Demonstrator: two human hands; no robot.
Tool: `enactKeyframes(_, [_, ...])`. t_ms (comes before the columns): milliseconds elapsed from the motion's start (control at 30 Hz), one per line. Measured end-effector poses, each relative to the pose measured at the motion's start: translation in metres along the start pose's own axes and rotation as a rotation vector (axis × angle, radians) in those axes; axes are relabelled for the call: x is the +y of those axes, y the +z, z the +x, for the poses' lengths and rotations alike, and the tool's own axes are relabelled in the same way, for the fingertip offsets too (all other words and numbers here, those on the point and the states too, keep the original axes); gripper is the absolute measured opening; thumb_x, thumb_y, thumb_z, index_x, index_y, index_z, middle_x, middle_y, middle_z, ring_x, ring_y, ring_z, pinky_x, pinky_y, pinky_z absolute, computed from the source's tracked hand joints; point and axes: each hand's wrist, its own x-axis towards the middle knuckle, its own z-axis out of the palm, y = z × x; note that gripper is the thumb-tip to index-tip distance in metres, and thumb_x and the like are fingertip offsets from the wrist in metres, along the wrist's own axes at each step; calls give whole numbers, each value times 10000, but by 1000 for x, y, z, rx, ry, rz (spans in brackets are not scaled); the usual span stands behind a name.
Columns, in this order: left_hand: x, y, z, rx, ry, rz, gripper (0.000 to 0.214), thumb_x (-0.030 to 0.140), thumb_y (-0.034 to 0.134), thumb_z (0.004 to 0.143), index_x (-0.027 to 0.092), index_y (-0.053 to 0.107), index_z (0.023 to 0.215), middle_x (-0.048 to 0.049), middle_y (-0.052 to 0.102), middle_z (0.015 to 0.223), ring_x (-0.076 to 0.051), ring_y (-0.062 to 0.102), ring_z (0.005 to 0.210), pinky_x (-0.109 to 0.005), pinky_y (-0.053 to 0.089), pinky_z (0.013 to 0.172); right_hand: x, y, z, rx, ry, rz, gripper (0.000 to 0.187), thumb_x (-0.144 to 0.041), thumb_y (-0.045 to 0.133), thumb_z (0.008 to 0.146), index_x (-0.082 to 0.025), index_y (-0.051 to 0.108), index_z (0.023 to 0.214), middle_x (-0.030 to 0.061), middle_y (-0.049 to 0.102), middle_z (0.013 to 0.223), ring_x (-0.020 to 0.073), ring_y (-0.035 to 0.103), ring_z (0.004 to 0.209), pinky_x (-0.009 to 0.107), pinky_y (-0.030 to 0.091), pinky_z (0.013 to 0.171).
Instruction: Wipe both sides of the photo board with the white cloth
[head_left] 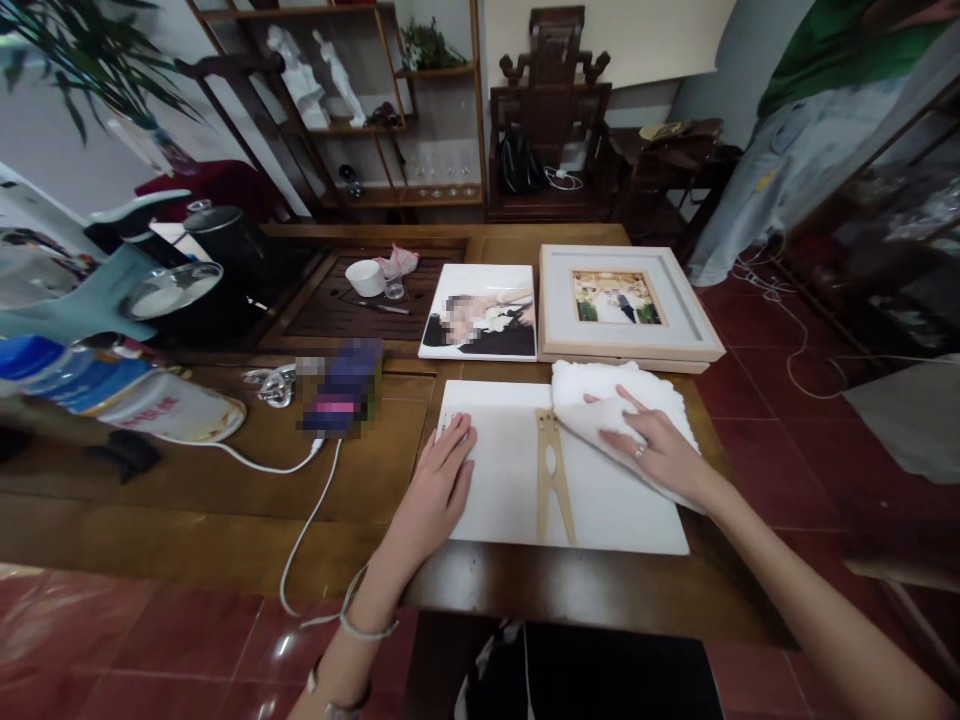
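A white rectangular panel (495,480) lies flat near the table's front edge, with a tan, A-shaped stand leg (553,470) on its middle. My left hand (444,480) rests on the panel's left edge, fingers stretched out and holding nothing. At the panel's right side my right hand (656,440), wearing a ring, has hold of a fluffy white towel (667,385) and presses it down. The towel covers the panel's upper right corner and touches the top of the stand leg.
Behind the panel lie a photo print panel (487,335) and a pale wooden picture frame (630,345). To the left are a phone (343,390) with a white cable (262,468), a tipped bottle (112,390) and a white cup (365,277). A person in jeans (787,170) stands at the right.
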Motion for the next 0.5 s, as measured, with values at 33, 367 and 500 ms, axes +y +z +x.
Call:
enactKeyframes(33, [0, 0, 0, 3, -2, -3, 444, 163, 389, 946, 183, 392, 1389, -147, 401, 1472, -246, 312, 1402, -537, 297, 1122, 1, -1, 4, -1, -1, -3, 408, -466, 438, 894, -273, 357, 544, 56, 635, 625, 325, 245, 1394, 529, 391, 1018])
enactKeyframes(367, [3, -1, 0, -7, -23, -3, 443, 158, 385, 948, 183, 379, 1390, -137, 384, 1485, -232, 297, 1409, -534, 278, 1137, -32, 8, -97, -80, -291, -2, 173, -195, 569, 833, -228, 488, 684, 81, 615, 1280, 270, 458, 1293, 503, 223, 1169])
enactKeyframes(500, [4, -2, 0, -12, -22, -1, 455, 158, 387, 946, 196, 368, 1399, -134, 384, 1485, -238, 300, 1408, -540, 282, 1133, -40, 7, -126, -69, -328, -6, 94, -159, 619, 782, -223, 557, 812, 86, 633, 1255, 264, 460, 1285, 445, 337, 1134])
